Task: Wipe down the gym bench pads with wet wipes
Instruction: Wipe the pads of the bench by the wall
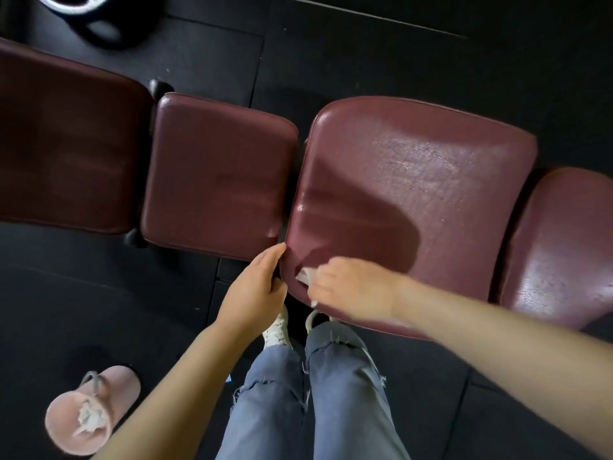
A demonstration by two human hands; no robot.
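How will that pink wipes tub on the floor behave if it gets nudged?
The pink wipes tub is a cylinder and seems to stand upright on the dark floor, so a nudge near its top would probably tip it, and it could then roll. It looks like light plastic, likely to slide easily. The tissue sprouting from its lid looks limp and would likely just flop.

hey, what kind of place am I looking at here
Most likely a gym floor. Maroon padded bench pads stand on dark rubber floor tiles, and what looks like a weight plate lies at the top left.
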